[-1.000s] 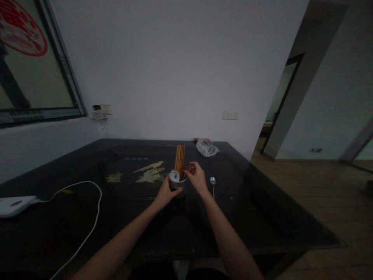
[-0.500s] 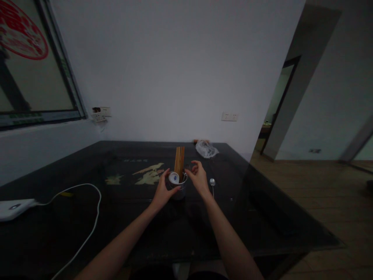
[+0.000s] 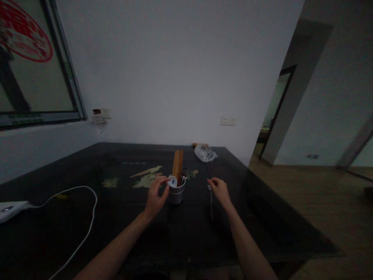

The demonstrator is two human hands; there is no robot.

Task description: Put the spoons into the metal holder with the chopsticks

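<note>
A metal cup point(image 3: 176, 195) stands on the dark table, holding a bundle of wooden chopsticks point(image 3: 177, 165), a white spoon with a blue mark point(image 3: 173, 181) and some shiny metal cutlery point(image 3: 183, 178). My left hand point(image 3: 157, 196) is at the cup's left side, thumb and fingers apart, fingertips at the white spoon's edge. To the right of the cup a long-handled metal spoon point(image 3: 211, 206) lies with its handle toward me. My right hand point(image 3: 220, 191) has its fingers pinched together at that spoon's bowl, covering part of it.
A crumpled clear plastic bag point(image 3: 205, 153) lies near the wall at the table's back edge. On the left, a white device point(image 3: 13, 210) trails a white cable point(image 3: 94, 210) across the table. A bird picture point(image 3: 145, 177) decorates the tabletop.
My right hand has left the cup's rim and moved right and down to the metal spoon. My left hand has loosened from around the cup and drawn slightly left.
</note>
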